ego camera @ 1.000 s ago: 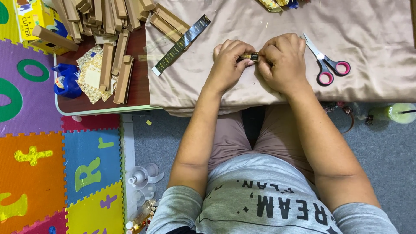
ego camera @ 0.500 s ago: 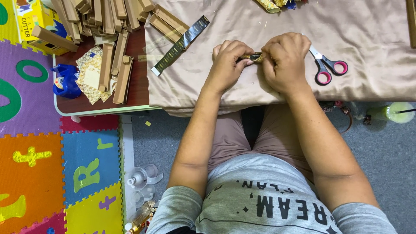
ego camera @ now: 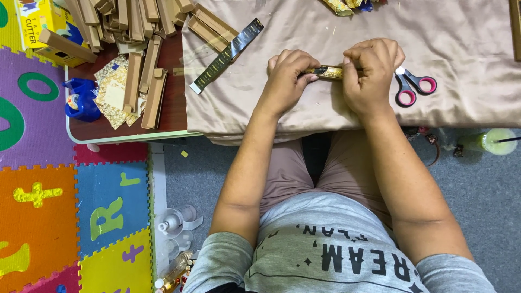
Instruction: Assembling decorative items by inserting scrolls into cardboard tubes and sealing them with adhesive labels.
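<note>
My left hand (ego camera: 287,76) and my right hand (ego camera: 372,73) both grip a narrow dark box with gold patterning (ego camera: 325,72), held between them just above the beige cloth (ego camera: 467,65) that covers the low table. The fingers of both hands curl over the box's ends, so only its middle shows. Red-handled scissors (ego camera: 411,88) lie on the cloth right beside my right hand. A long dark strip with gold print (ego camera: 227,55) lies flat on the cloth to the left of my left hand.
A pile of long brown cardboard boxes (ego camera: 135,49) and gold patterned sheets (ego camera: 111,89) covers the table's left part. A blue tape dispenser (ego camera: 81,100) sits at its corner. Coloured foam mats (ego camera: 49,206) lie on the floor at left; a green drink cup (ego camera: 491,141) at right.
Both hands have shifted slightly on the narrow box, the fingers working along it. Nothing else has moved.
</note>
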